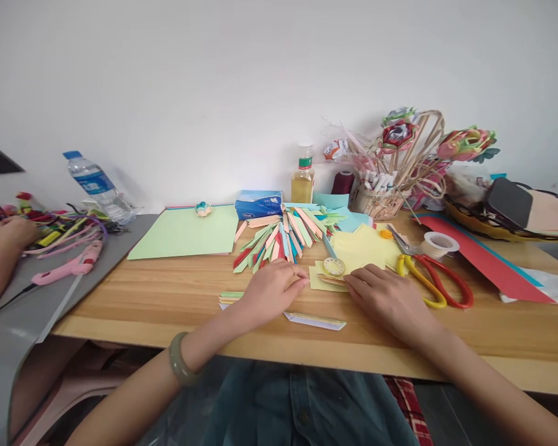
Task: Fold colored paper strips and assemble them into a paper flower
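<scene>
One folded paper piece (pixel 333 279) lies over yellow paper (pixel 315 283) at the right grip (pixel 390 298), fingers bent: probably light, easily creased, best pinched by its edges. Left grip (pixel 276 288), nearly closed, is above the counter (pixel 167 300). I cannot tell what either holds.

A paper-craft workspace, though whether in a home or a small studio cannot be told: against a plain white wall, the wooden surface (pixel 158 294) carries coloured sheets (pixel 186 232), heaped folded strips (pixel 292 230), scissors (pixel 434 272), a thread cone (pixel 343 183) and handmade-looking flowers (pixel 398 134); another person's hand (pixel 16 234) shows at a neighbouring grey surface (pixel 121 241).
</scene>
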